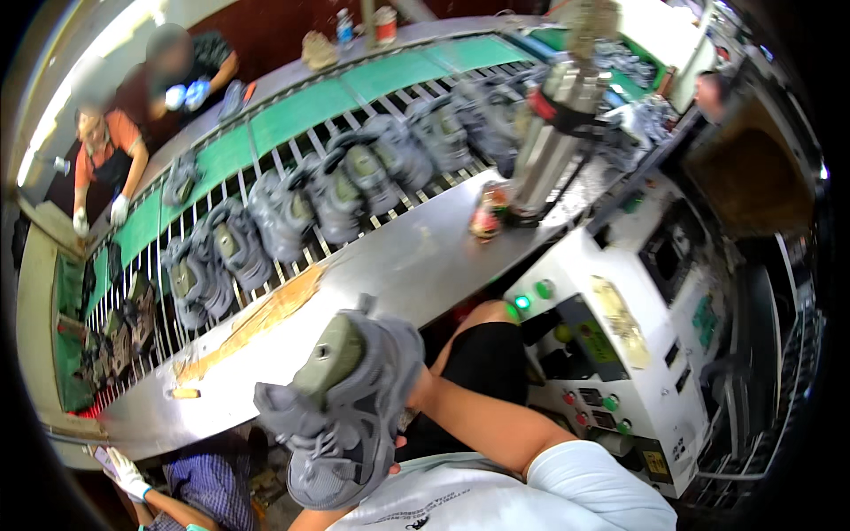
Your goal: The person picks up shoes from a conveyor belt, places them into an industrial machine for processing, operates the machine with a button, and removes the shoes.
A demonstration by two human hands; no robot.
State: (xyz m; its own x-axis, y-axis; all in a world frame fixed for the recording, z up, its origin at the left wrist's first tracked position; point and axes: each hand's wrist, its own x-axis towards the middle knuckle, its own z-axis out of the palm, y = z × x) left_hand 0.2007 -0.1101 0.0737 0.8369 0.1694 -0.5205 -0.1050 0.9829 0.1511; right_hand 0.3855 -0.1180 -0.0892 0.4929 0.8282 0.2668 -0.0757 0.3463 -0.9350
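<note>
A grey lace-up sneaker (pixel 341 434) with an olive-green padded part is held up before my chest, toe downward. My right hand (pixel 423 389) grips it from the right side near the heel; most of the fingers are hidden behind the shoe. Beneath it, my left hand (pixel 396 466) is largely covered, with only fingertips showing at the shoe's right edge. Beyond the sneaker runs a metal ledge (pixel 407 239), and past that a row of similar grey sneakers (pixel 332 199) stands on a slatted conveyor.
At the right stands a white machine (pixel 620 407) with buttons and a lit green lamp. A steel cylinder (pixel 544 142) rises from the ledge beside a red-labelled container (pixel 487 217). Brown tape (pixel 266 314) lies along the ledge. Co-workers (pixel 111 150) are across the conveyor; another's gloved hand (pixel 128 478) is lower left.
</note>
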